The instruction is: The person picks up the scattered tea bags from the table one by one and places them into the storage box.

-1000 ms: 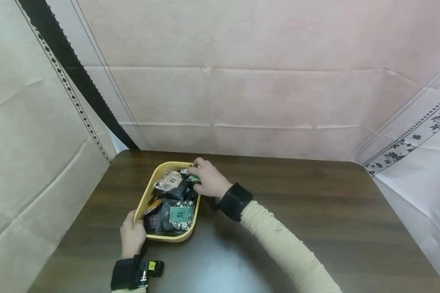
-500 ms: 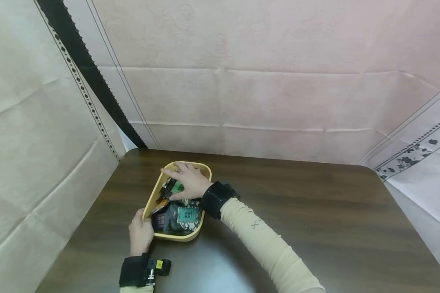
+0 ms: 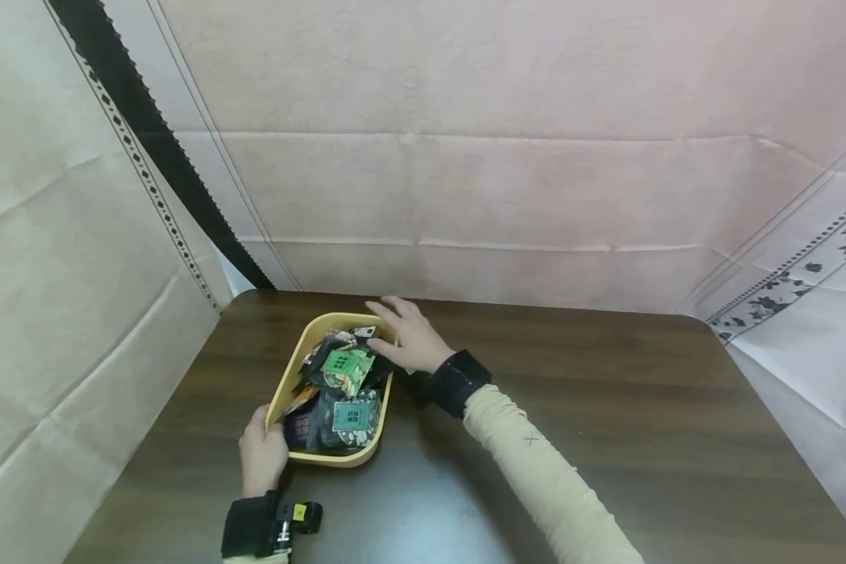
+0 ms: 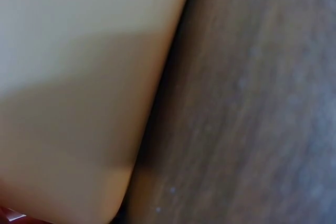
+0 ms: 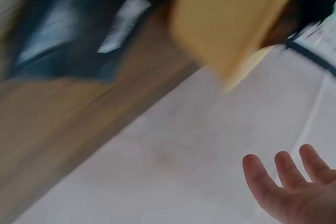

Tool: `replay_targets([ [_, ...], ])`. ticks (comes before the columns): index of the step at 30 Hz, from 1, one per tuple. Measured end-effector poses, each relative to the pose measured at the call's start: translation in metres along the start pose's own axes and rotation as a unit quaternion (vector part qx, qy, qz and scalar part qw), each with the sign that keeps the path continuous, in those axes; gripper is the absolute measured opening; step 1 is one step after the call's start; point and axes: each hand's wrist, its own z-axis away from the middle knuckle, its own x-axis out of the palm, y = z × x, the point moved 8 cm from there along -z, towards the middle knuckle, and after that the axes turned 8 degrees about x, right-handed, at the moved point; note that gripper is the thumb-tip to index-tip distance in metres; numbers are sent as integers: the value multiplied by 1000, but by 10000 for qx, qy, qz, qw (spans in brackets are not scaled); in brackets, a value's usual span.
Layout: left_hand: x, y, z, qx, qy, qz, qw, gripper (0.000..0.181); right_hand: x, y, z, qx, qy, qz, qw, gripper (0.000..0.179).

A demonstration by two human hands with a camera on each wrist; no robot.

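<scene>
A yellow plastic basket (image 3: 291,384) stands on the table, holding several dark packets. One with a bright green label (image 3: 348,368) lies on top in the middle; another with a teal label (image 3: 352,417) lies at the near end. My left hand (image 3: 263,453) grips the basket's near left corner. In the left wrist view the basket's smooth wall (image 4: 68,30) fills the left side. My right hand (image 3: 416,338) hovers at the far right rim, fingers spread and nothing held. In the right wrist view its fingers (image 5: 257,177) are apart from the basket, and a dark packet (image 5: 58,35) shows outside it.
The dark wood table (image 3: 571,407) extends to the right of the basket. A pale cloth curtain (image 3: 500,196) hangs behind the table's far edge, and more cloth (image 3: 56,274) hangs along the left side.
My right hand reached left over the packets, then drew back to the right rim. The green-labelled packet now lies uncovered on top, over the pale-labelled one. My left hand keeps its grip.
</scene>
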Motion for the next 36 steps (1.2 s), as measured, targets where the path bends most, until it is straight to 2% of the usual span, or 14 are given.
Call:
replay_targets([
  [3, -2, -3, 2, -81, 40, -8, 10000, 37, 0, 26, 9, 255, 79, -33, 9996, 58],
  [8, -5, -7, 3, -134, 78, -53, 9999, 37, 10, 58, 21, 678, -81, 129, 9976, 57],
  [11, -6, -9, 3, -143, 83, -43, 9999, 37, 24, 71, 26, 986, -362, 309, 9940, 59],
  [14, -5, -10, 3, -145, 80, -45, 9999, 37, 42, 80, 30, 1363, -779, 514, 9863, 67],
  [19, -3, -9, 3, -125, 60, -34, 9999, 37, 66, 83, 34, 1894, -1435, 1080, 9653, 86],
  [24, 0, -6, 3, -126, 27, 12, 9999, 37, 71, 75, 31, 2073, -1767, 1618, 9485, 85],
  [27, 1, -5, 2, -134, -37, 24, 9999, 37, 70, 72, 29, 2094, -1756, 1707, 9467, 79],
  [32, 2, -3, 0, -150, -91, 30, 9998, 38, 72, 72, 24, 2001, -1548, 1830, 9500, 72],
  [36, 2, -3, 0, -159, -93, -9, 9998, 38, 75, 72, 23, 1792, -1300, 1974, 9550, 55],
])
